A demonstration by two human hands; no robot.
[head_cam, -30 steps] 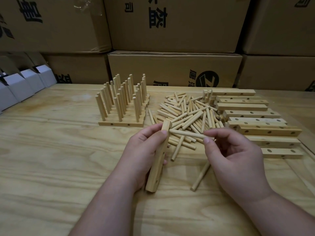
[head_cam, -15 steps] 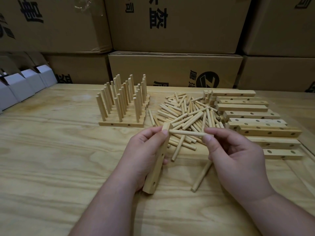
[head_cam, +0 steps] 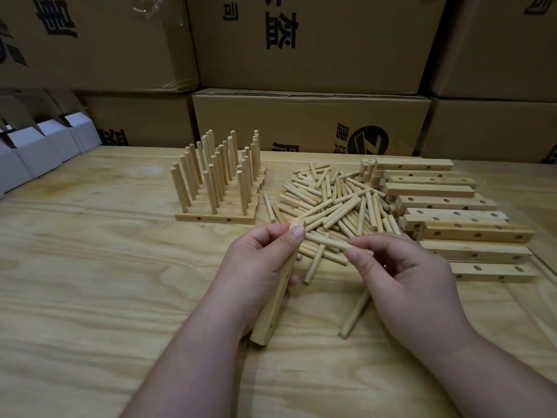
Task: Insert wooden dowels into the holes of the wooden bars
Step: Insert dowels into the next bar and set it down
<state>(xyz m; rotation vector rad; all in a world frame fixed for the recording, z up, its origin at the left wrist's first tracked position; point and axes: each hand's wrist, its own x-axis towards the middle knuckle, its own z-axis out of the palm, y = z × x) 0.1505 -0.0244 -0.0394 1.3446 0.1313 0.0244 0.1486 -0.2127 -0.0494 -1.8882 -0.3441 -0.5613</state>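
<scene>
My left hand (head_cam: 259, 267) grips a wooden bar (head_cam: 275, 309) held on end above the table, its far tip near my thumb. My right hand (head_cam: 404, 282) pinches a wooden dowel (head_cam: 327, 240) lying level, its left end against the top of the bar. A pile of loose dowels (head_cam: 334, 203) lies just behind my hands. Bare bars with holes (head_cam: 452, 218) are stacked to the right. Finished bars with upright dowels (head_cam: 217, 188) stand in rows at the back left.
One stray dowel (head_cam: 354, 315) lies on the plywood table (head_cam: 90, 282) under my right hand. Cardboard boxes (head_cam: 310, 122) line the back edge. Small white boxes (head_cam: 39, 152) sit at the far left.
The dowel's left end has gone further into the top of the bar as my right hand moved left. The bar has shifted slightly.
</scene>
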